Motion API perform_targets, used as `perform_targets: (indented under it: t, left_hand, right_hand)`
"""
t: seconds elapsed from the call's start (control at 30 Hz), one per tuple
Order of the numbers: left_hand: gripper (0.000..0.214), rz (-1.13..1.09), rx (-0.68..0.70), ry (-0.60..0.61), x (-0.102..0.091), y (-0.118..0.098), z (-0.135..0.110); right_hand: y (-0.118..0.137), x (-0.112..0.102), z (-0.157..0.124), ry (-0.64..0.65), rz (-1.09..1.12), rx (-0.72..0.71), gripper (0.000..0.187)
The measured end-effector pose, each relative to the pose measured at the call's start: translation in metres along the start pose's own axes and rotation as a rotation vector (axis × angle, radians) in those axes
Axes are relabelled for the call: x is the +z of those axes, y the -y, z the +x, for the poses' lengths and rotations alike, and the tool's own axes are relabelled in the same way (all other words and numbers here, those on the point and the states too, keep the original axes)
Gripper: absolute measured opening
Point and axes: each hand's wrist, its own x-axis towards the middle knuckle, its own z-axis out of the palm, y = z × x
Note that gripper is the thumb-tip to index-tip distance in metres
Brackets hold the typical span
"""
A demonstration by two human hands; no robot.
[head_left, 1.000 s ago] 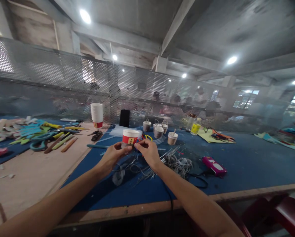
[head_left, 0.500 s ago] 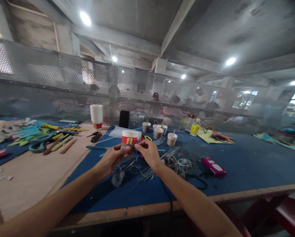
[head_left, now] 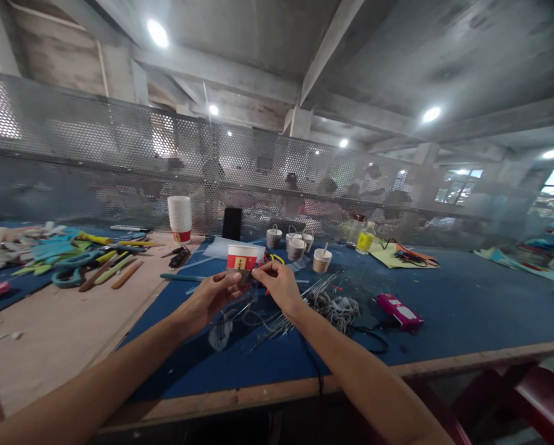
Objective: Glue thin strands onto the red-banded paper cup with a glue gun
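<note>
My left hand [head_left: 216, 293] is closed around the lower part of a paper cup [head_left: 242, 255], white at the rim with a red band and gold label. Grey cord [head_left: 240, 272] wraps the cup's base. At the cup's lower right side, my right hand [head_left: 277, 285] pinches with thumb and forefinger at this cord; the exact grip is tiny and partly hidden. Beneath the hands, a heap of grey cord [head_left: 335, 312] lies with thin metal wires [head_left: 277, 327] on the blue tabletop.
Behind stand several cord-covered cups [head_left: 296, 248], a brown cup [head_left: 322, 261], a black phone [head_left: 232, 224] and a stack of paper cups [head_left: 179, 216]. Scissors [head_left: 70, 275] and clay-coloured sticks lie left. A magenta box [head_left: 400, 312] and a yellow-labelled bottle [head_left: 365, 240] are right.
The view has shifted very slightly. Both hands keep their hold at the cup, which looks tilted a touch differently; little else differs.
</note>
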Motion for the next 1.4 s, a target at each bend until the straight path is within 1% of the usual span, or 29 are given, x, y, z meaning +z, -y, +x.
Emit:
perform_targets:
  t: [0.17,0.27,0.43,0.67,0.83,0.97,1.07,1.17,1.23,1.27,1.33,1.4]
  left_hand:
    - [0.032,-0.019,0.004,0.02,0.002,-0.002,-0.001]
    - [0.032,-0.031,0.007,0.029,0.004,-0.004,-0.002]
    - [0.032,-0.035,0.0,0.055,0.003,-0.004,-0.003]
    - [0.034,-0.065,0.002,0.022,0.003,-0.004,-0.001]
    - [0.036,-0.07,-0.003,0.017,0.005,-0.007,-0.002]
    - [0.031,-0.091,0.015,-0.018,0.003,-0.007,-0.001]
    - [0.025,-0.114,0.018,-0.033,0.0,-0.005,0.001]
    - [0.02,-0.132,0.014,-0.038,0.0,-0.005,0.001]
    - [0.019,-0.139,0.011,-0.046,0.002,-0.008,-0.001]
    - [0.019,-0.14,0.01,-0.049,0.003,-0.009,-0.001]
    - [0.021,-0.142,0.002,-0.062,0.004,-0.012,-0.002]
    - [0.019,-0.145,-0.01,-0.087,0.003,-0.014,-0.002]
  right_hand:
    - [0.0,0.0,0.001,0.005,0.031,0.023,0.03]
    - [-0.002,0.0,0.002,0.012,0.062,0.013,0.029]
    - [-0.008,-0.001,0.006,-0.011,0.109,0.0,0.027]
    - [-0.009,-0.001,0.007,-0.021,0.067,-0.001,0.029]
    - [-0.005,-0.003,0.004,-0.007,0.041,-0.06,0.029]
    - [-0.002,-0.004,0.0,0.024,-0.067,-0.174,0.027]
    - [-0.002,-0.003,-0.003,0.036,-0.182,-0.299,0.023]
    - [-0.002,-0.001,-0.006,0.083,-0.29,-0.417,0.016]
    - [-0.002,-0.002,-0.007,0.102,-0.357,-0.444,0.015]
    - [-0.001,-0.004,-0.006,0.091,-0.391,-0.446,0.016]
    - [0.001,-0.011,-0.002,0.024,-0.473,-0.438,0.02]
    - [0.005,-0.023,0.005,-0.05,-0.589,-0.397,0.02]
